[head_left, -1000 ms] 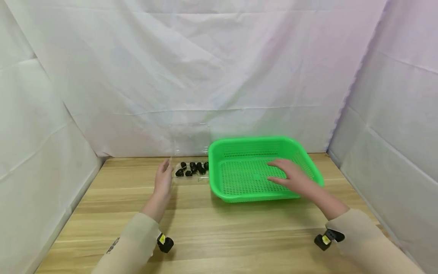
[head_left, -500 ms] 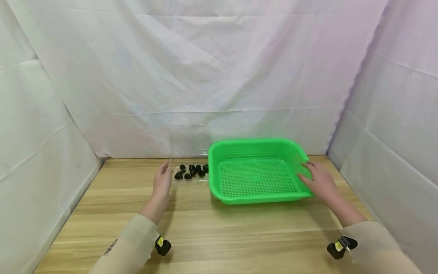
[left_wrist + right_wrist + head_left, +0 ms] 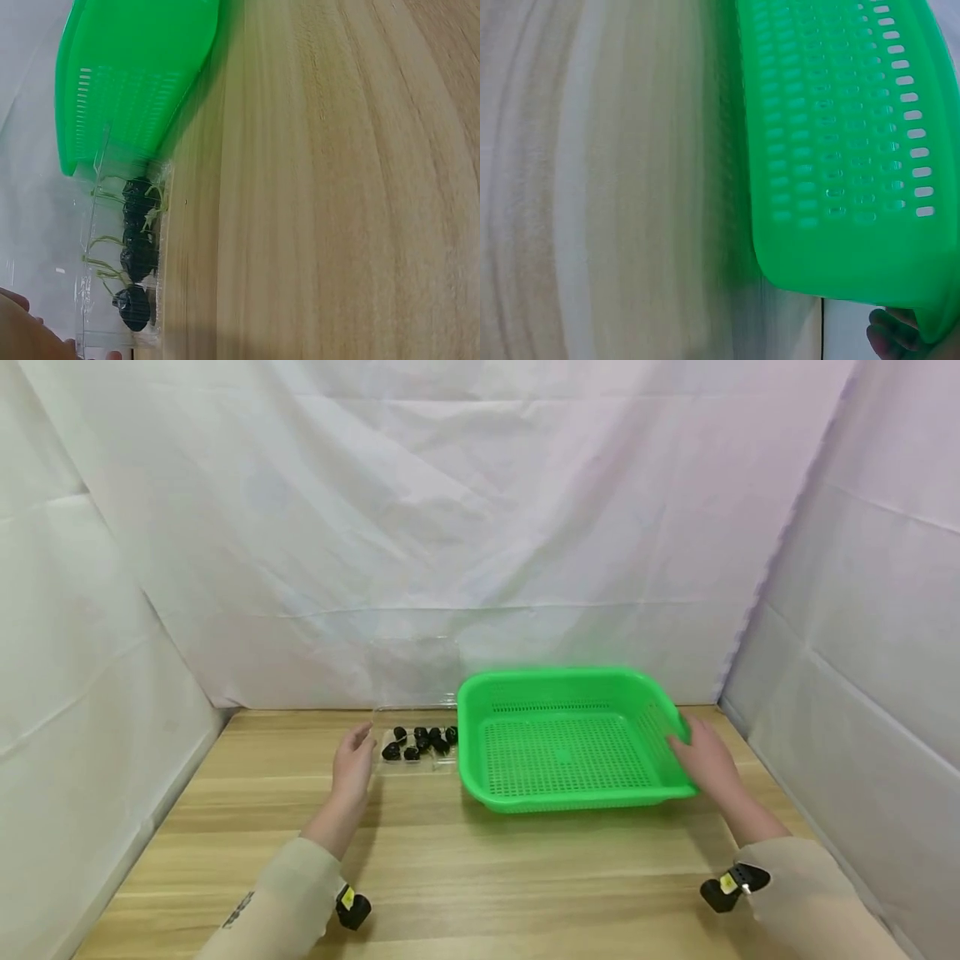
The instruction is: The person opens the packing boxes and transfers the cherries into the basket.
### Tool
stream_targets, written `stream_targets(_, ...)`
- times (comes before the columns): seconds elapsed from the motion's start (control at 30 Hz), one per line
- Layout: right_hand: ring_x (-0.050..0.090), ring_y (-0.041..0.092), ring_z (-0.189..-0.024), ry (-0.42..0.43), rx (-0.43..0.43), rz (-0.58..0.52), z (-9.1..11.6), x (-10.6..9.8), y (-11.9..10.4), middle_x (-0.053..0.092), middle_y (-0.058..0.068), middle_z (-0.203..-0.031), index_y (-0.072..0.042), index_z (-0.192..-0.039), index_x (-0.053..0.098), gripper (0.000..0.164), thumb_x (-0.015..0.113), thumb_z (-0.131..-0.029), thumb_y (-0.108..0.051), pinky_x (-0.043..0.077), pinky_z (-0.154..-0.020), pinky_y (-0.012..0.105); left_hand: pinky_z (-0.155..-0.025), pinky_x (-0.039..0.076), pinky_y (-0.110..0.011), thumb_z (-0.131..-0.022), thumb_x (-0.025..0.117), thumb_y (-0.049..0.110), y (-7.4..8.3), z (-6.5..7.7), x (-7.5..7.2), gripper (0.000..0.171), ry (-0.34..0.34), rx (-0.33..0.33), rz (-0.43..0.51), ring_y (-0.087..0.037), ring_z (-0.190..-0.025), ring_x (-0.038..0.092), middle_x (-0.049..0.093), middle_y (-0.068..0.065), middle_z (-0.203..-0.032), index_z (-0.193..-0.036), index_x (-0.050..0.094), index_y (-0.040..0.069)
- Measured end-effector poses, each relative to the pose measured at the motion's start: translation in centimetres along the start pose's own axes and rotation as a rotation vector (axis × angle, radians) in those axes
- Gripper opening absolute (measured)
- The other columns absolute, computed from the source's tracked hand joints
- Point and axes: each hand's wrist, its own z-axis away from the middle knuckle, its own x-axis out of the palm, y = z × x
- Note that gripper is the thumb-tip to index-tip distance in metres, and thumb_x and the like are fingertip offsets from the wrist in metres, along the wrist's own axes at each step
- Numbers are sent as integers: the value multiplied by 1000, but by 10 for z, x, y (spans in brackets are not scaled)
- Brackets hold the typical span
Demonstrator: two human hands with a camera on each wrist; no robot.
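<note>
Right hand (image 3: 708, 758) gripping perforated green plastic basket (image 3: 562, 799) at three o'clock, left hand (image 3: 352, 766) loose-fingered beside clear box (image 3: 416, 702) of glossy dark fruits (image 3: 422, 744) at nine o'clock, basket crowding box, wood-grain table (image 3: 525, 877), creased white cloth (image 3: 480, 510) at twelve.

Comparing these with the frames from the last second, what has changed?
The right hand has moved to the right, from over the inside of the green basket to its right end, and now grips the rim there. The left hand stays beside the clear container; the basket, container and dark round items show no clear shift.
</note>
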Motion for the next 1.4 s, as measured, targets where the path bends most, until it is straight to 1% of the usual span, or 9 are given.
stream_targets(0.13,37,58,-121,-17,41,-34,-1,-1,3,32,42,-140,16,-144,25,55,41,-103,-18,33,-97,69,-97,44,-42,-100,40,13,-5,-1,-1,47,28,26,-66,-32,-135,33,31,-11,-155,-147,41,8)
stream_targets(0.3,41,57,-119,-13,61,-6,0,-2,4,33,40,-142,10,-147,26,52,38,-103,-15,38,-91,68,-53,46,-29,-97,49,15,-9,-6,-3,42,78,159,-283,-33,-84,53,42,-10,-148,-139,52,12)
stream_targets(0.43,44,55,-116,-12,84,50,-1,-1,4,35,39,-141,7,-148,27,52,38,-103,-15,42,-87,66,-83,52,-46,-95,56,14,-7,-9,-5,37,56,298,-468,-37,-100,57,51,-12,-141,-132,59,10)
stream_targets(0.5,45,55,-116,-10,94,70,-1,-2,3,36,38,-141,6,-148,27,52,38,-103,-16,42,-85,65,-102,39,-56,-93,59,12,-6,-10,-5,35,21,348,-547,-38,-122,48,53,-14,-138,-127,62,7)
stream_targets(0.57,45,55,-115,-8,97,80,-1,-2,2,36,38,-141,5,-149,27,52,39,-103,-16,43,-83,65,-109,29,-59,-93,61,12,-4,-10,-6,32,-32,391,-631,-40,-129,42,56,-17,-134,-124,64,4)
stream_targets(0.8,47,55,-115,-6,117,90,0,-3,-1,36,37,-141,3,-150,25,53,38,-103,-18,46,-78,61,-102,37,-60,-86,74,16,-4,-12,-5,27,-181,568,-958,-40,-113,56,69,-13,-111,-110,71,4)
stream_targets(0.97,49,53,-111,-6,132,89,0,-3,-2,36,37,-141,2,-151,25,53,38,-103,-19,46,-77,60,-98,40,-61,-81,79,19,-3,-12,-6,22,-232,631,-1130,-40,-108,59,71,-11,-105,-99,75,8)
stream_targets(1.17,52,52,-105,1,129,89,1,-2,0,37,37,-140,2,-150,26,54,39,-104,-22,46,-72,57,-91,46,-57,-78,81,13,-6,-13,-7,11,-224,660,-1151,-31,-91,64,72,-6,-91,-88,77,11)
stream_targets(1.4,51,52,-108,36,115,78,2,2,2,39,36,-140,3,-149,30,52,39,-103,-20,46,-75,59,-88,49,-56,-80,79,15,-10,-14,-8,14,-201,701,-1133,-28,-86,67,73,-7,-90,-92,76,9)
